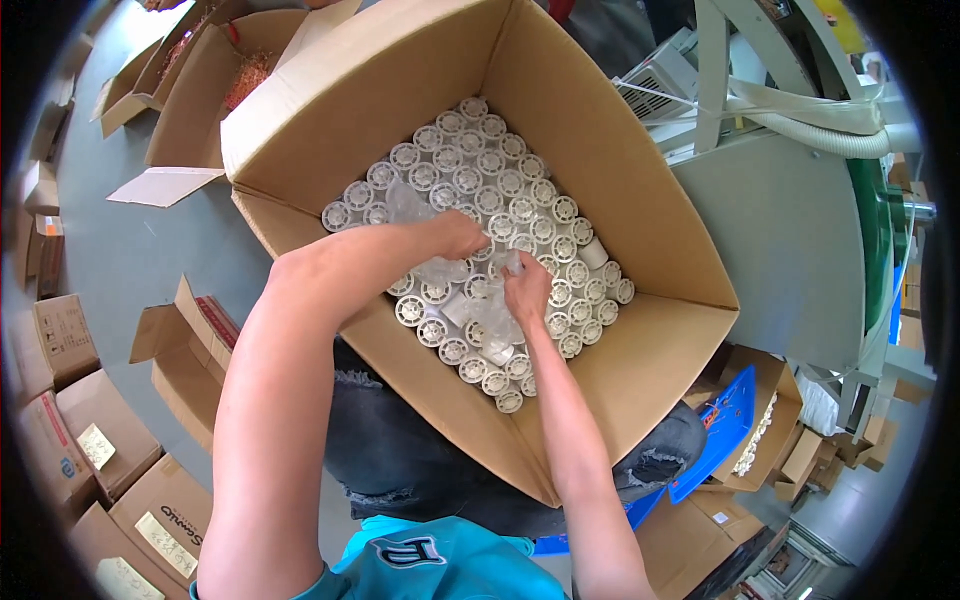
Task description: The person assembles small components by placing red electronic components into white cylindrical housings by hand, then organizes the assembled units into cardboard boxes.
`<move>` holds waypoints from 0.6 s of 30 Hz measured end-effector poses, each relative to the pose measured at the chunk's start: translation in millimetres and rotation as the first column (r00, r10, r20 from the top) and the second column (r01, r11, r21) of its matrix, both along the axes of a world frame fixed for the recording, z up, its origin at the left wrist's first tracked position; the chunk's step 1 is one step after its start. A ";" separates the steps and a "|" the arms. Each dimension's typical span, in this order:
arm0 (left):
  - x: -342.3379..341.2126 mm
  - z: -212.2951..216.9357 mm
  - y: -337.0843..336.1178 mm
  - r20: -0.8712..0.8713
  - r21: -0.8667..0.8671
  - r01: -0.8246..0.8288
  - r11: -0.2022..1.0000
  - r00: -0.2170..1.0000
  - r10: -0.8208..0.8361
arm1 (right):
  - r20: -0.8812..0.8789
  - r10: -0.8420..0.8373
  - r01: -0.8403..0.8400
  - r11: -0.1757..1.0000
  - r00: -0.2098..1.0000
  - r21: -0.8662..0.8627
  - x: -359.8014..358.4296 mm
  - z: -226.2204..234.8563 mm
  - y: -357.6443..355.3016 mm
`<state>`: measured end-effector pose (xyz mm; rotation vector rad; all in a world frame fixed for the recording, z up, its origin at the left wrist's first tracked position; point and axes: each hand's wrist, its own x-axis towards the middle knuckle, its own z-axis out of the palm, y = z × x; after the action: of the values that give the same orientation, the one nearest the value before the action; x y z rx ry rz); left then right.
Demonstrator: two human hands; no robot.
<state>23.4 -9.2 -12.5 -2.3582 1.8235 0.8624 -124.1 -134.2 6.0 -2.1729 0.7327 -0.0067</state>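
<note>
Two bare forearms, reaching up from the lower edge past a teal shirt with an emblem on its front, and past dark jeans with frayed rips. Just ahead of the jeans and partly hiding them, one large cardboard carton, uncovered at the top and turned with a corner toward the body. Both hands inside it, near each other but apart. Right hand pinched on crumpled, translucent plastic film, with thumb and fingers together. Left hand just beyond and to the left, fingers curled in close to more of the film; impossible to tell whether clamped on it or merely resting against it. Under the hands and the film, many white plastic spools across the carton's bottom, mostly upright in close rows with spoked round ends facing up, a few tipped onto their sides.

Farther out, to the lower right, a tilted blue tray beside a smaller carton with white pieces inside. On the left, an open-flapped carton on the grey floor, and near the edge, several stacked cartons with pale paper labels. Toward the upper left, another carton with reddish-orange pieces. Toward the upper right, a grey machine with a white ribbed hose and a green part.
</note>
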 end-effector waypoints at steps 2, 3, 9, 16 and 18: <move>1.1 -5.2 -1.3 -0.087 0.009 -0.059 0.998 0.994 0.060 | -0.050 0.001 -0.001 1.000 0.999 -0.014 3.8 5.3 3.1; 0.9 -8.6 -3.0 -0.091 0.009 -0.058 0.998 0.994 0.058 | -0.095 -0.002 -0.002 0.999 0.995 -0.034 4.2 5.9 3.5; -7.5 -0.7 -14.2 -0.014 0.130 0.054 0.990 0.999 -0.053 | 0.109 -0.006 0.025 0.985 0.994 -0.168 -6.2 6.5 4.5; -12.4 -13.4 -7.0 -0.002 -0.095 0.118 0.988 0.993 -0.118 | 0.030 -0.078 0.081 0.991 0.997 -0.103 2.7 13.3 10.0; -12.3 -5.9 -6.5 -0.044 -0.100 0.126 0.987 0.990 -0.131 | 0.108 -0.178 0.189 0.976 0.978 -0.108 -4.9 18.1 10.2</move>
<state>11.1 -15.7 -18.3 -2.2620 2.0557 0.8443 -129.0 -124.0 24.1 -2.1908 0.8941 -0.2563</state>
